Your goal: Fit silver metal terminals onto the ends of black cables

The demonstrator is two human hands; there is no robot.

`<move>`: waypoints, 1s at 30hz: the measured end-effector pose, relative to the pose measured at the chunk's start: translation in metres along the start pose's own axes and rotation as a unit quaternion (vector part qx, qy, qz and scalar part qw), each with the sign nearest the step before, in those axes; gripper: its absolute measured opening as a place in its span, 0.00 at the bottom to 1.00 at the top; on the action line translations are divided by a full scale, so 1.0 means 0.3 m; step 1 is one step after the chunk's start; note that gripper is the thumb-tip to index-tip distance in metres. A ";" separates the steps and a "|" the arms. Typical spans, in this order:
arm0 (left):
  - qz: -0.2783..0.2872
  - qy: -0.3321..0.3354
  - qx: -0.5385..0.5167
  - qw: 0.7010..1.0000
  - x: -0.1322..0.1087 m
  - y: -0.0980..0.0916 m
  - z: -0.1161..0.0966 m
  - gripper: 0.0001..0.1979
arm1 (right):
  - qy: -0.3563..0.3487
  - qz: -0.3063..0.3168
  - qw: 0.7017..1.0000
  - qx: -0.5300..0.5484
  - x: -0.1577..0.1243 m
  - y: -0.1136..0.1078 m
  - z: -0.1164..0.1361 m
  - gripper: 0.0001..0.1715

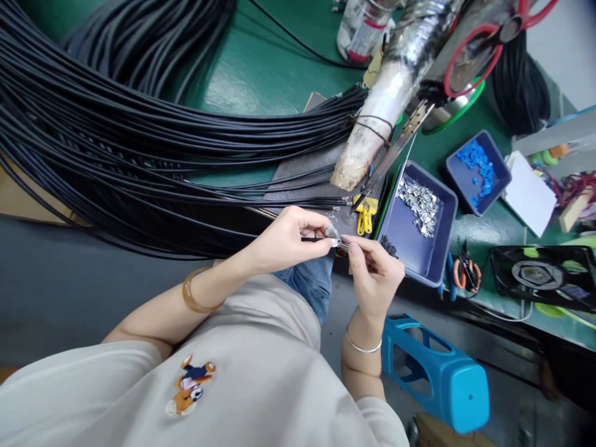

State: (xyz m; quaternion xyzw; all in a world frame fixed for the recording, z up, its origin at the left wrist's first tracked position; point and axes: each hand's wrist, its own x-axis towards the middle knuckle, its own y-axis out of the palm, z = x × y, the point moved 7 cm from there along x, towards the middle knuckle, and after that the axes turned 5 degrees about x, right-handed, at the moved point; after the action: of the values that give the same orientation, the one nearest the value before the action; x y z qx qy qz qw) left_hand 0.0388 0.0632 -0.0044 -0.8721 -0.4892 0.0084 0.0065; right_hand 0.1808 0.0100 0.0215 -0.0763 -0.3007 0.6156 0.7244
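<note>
Pinched between thumb and fingers of my left hand (298,236) is the end of a black cable (309,239). Pale wrapping covers its fingertips. My right hand (375,270) meets it at the cable tip and grips a small metal piece (343,245), too small to name surely. Fingertips hide most of where the two parts join. Just beyond the hands, several more cable ends (321,202) lie on a dark board (298,171), beside a yellow clip-like tool (365,214).
A thick bundle of black cables (162,124) fills the left. At right stand a tray of metal parts (431,254) and a box of blue pieces (479,171). Orange-handled pliers (467,273) lie near the edge. Red-handled scissors (472,59) hang over a wrapped tube (372,118); a blue stool (437,366) is below.
</note>
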 end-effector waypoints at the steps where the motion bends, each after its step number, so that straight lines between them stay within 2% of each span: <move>1: 0.001 -0.002 0.005 1.000 0.000 0.001 0.002 0.07 | 0.008 0.006 1.000 0.005 0.002 0.003 -0.003 0.08; 4: 0.000 -0.004 0.009 1.000 0.002 0.003 0.002 0.08 | 0.012 0.010 1.000 0.009 0.005 0.005 -0.005 0.08; 9: 0.000 -0.007 0.001 1.000 0.001 0.002 -0.007 0.06 | -0.040 -0.048 0.998 -0.032 -0.005 -0.020 0.009 0.07; 16: 0.004 0.005 0.017 1.000 0.000 0.004 -0.004 0.06 | -0.096 0.035 0.988 -0.118 0.007 0.014 0.032 0.02; 23: 0.000 0.019 0.031 0.999 -0.019 0.011 -0.009 0.06 | -0.144 0.082 0.980 -0.112 0.025 0.021 0.041 0.03; 27: -0.007 0.008 0.015 1.000 -0.024 0.007 -0.006 0.06 | -0.181 0.056 0.974 -0.121 0.015 0.011 0.048 0.03; 30: -0.004 0.004 -0.013 1.000 -0.020 0.004 -0.009 0.06 | -0.129 -0.002 0.985 -0.112 0.015 -0.019 0.029 0.06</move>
State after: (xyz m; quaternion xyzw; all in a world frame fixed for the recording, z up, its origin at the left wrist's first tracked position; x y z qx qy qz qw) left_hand 0.0367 0.0575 -0.0016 -0.8703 -0.4924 -0.0014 -0.0033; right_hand 0.1812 0.0106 0.0326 -0.0769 -0.4588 0.5813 0.6676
